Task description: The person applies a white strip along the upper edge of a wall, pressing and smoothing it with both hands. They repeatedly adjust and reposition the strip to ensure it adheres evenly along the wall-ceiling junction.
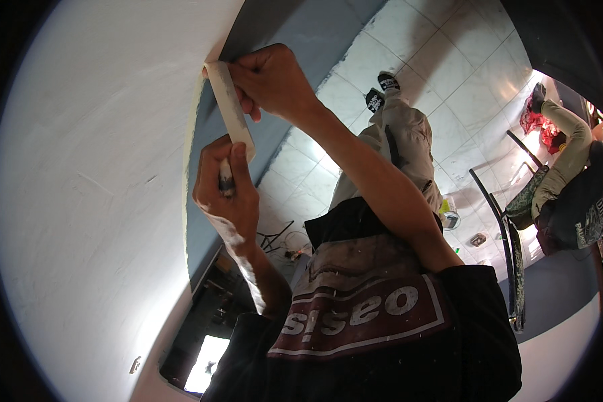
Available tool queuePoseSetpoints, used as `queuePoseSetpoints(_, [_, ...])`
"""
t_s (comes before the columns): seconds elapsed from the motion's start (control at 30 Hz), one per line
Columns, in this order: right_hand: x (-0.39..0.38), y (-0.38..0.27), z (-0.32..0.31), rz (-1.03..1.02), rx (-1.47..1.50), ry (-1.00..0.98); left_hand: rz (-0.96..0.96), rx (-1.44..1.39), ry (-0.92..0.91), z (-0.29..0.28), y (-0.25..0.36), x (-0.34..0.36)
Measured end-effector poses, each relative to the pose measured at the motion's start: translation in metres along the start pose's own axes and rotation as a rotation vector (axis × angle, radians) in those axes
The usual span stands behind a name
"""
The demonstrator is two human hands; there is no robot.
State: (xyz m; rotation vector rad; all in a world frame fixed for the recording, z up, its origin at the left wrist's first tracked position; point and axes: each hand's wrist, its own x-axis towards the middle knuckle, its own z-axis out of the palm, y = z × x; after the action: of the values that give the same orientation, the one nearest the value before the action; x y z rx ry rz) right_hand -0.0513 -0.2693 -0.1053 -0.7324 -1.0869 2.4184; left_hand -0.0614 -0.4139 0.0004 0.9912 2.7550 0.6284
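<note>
My left hand (pixel 231 184) is closed on a pale beige tape (pixel 228 100), with a grey-smudged part showing between its fingers. My right hand (pixel 271 80) pinches the upper end of the tape, close to the wall, its other fingers curled. The tape slants from the right hand down to the left one. Beside them, a white wall (pixel 94 167) meets a blue-grey painted band (pixel 281 30), with a thin, uneven cream line along the border. Whether the tape touches the wall is unclear.
White floor tiles (pixel 462 53) lie beyond my legs. At the right, another person (pixel 563 181) sits by a black metal-framed chair (pixel 499 221), near red items (pixel 549 134). Small containers (pixel 449 214) stand on the floor. A dark opening (pixel 214 295) with a bright patch is at lower left.
</note>
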Motion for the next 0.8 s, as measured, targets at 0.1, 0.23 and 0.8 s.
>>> queuePoseSetpoints(0.1, [-0.003, -0.002, 0.001, -0.005, -0.007, -0.008, 0.011, 0.009, 0.001, -0.005, 0.002, -0.002])
queuePoseSetpoints(0.23, [-0.002, -0.005, 0.003, 0.004, 0.004, 0.001, -0.014, -0.001, 0.002, -0.005, 0.005, -0.001])
queuePoseSetpoints(0.8, [0.004, 0.001, 0.001, 0.02, -0.023, 0.01, 0.058, -0.052, -0.05, -0.009, -0.012, 0.009])
